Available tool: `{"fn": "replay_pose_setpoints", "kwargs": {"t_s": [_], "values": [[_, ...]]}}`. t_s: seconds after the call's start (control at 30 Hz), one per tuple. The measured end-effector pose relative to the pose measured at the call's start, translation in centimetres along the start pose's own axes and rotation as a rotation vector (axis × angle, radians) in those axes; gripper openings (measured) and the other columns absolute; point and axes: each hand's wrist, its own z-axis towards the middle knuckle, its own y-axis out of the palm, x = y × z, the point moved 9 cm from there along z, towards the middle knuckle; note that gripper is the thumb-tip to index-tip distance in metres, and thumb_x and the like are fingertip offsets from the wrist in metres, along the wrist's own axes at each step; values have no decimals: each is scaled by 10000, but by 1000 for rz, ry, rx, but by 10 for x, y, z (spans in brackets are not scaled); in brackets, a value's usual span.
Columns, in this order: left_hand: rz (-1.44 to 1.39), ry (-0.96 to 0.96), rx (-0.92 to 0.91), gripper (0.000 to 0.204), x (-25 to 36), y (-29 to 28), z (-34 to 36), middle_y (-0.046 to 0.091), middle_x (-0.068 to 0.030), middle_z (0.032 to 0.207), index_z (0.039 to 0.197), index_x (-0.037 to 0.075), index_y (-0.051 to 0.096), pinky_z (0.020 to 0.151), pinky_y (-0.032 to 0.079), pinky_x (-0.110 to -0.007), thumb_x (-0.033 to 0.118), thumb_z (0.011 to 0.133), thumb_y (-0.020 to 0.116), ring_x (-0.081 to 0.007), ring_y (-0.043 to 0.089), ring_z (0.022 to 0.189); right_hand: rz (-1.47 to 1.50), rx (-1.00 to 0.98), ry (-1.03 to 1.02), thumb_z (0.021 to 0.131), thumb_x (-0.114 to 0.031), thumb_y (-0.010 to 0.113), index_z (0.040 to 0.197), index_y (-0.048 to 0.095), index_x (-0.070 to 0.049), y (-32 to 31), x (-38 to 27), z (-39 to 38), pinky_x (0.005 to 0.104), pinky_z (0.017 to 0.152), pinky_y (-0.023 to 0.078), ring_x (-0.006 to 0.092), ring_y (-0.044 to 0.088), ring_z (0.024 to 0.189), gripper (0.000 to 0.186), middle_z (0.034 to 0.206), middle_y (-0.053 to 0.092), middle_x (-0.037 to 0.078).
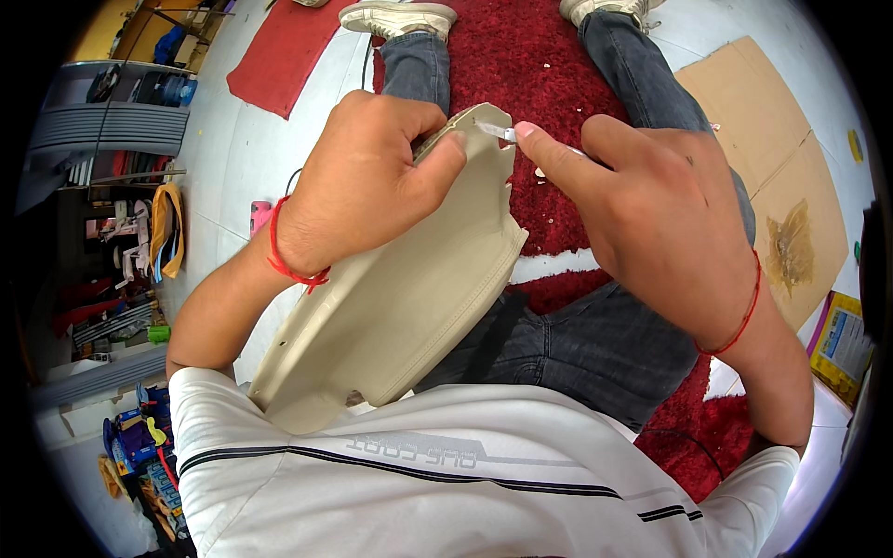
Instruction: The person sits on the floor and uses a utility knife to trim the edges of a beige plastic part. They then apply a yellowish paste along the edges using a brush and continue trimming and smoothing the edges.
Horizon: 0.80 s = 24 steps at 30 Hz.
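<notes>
A beige padded panel, covered in leather-like material with a stitched seam, lies tilted across my lap. Its far end rises between my hands. My left hand grips the upper left edge there, thumb on the near face and fingers hidden behind. Closed round a slim craft knife, my right hand stretches its index finger along the tool. The thin metal blade meets the panel's far right corner, where the edge is notched and ragged. Most of the handle is hidden by my right hand.
Under my outstretched legs lies a red shaggy rug with small scraps on it. A flattened cardboard sheet is at right, near a yellow package. Cluttered shelves stand at left, with a red mat on the pale floor.
</notes>
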Motion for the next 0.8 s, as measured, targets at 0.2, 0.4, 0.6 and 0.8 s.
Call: {"fn": "replay_pose_setpoints", "kwargs": {"t_s": [0.2, 0.4, 0.6, 0.8], "values": [[-6, 17, 7, 293, 3, 0, 0, 442, -122, 540, 748, -83, 612, 465, 319, -327, 129, 943, 664, -87, 341, 538, -56, 33, -51, 761, -31, 687, 1212, 743, -104, 1, -2, 6, 365, 490, 418, 220, 552, 553, 460, 702, 491, 50], [19, 19, 23, 302, 1, 1, 0, 420, -136, 543, 731, -82, 589, 461, 304, -339, 127, 935, 669, -108, 316, 530, -157, -74, -48, 755, -51, 695, 1226, 723, -79, 18, -8, 6, 358, 501, 451, 203, 592, 577, 472, 713, 528, 47], [43, 19, 32, 301, -1, 2, -3, 414, -132, 545, 728, -82, 590, 462, 301, -342, 128, 925, 679, -117, 310, 525, 591, -135, 268, 887, -9, 598, 1093, 719, 20, 41, 19, 7, 360, 496, 409, 208, 544, 500, 241, 617, 589, 85], [44, 35, 50, 267, 2, -2, -3, 442, -111, 531, 758, -83, 637, 464, 307, -328, 123, 920, 684, -110, 337, 508, 711, -7, 367, 994, -62, 512, 995, 702, 30, 38, 22, 0, 293, 469, 347, 94, 438, 463, 211, 573, 555, 16]]}}
